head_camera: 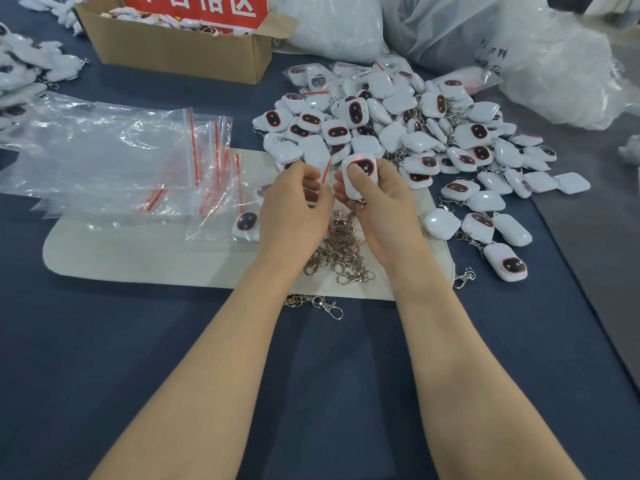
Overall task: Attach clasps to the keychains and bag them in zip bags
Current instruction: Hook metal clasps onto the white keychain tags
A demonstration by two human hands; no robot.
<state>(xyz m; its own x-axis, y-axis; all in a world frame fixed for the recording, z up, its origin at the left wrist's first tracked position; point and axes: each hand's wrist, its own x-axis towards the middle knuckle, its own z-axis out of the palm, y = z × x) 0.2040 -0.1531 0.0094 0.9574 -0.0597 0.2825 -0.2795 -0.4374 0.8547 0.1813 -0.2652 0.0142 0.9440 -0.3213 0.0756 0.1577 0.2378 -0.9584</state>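
Note:
My right hand [375,199] grips a white keychain [360,176] with a dark, red-rimmed face; a metal clasp hangs below it. My left hand [294,202] pinches a clear zip bag [325,174] by its red-striped top edge, right beside the keychain. Under both hands lies a heap of loose silver clasps [341,254] on a pale mat [156,258]. A large pile of white keychains [408,133] spreads beyond and to the right of my hands.
Empty zip bags [114,150] lie at the left, one with a keychain [246,225] inside. A cardboard box [180,46] with a red sign stands at the back. Big plastic sacks [519,46] fill the back right. More keychains [24,71] sit far left.

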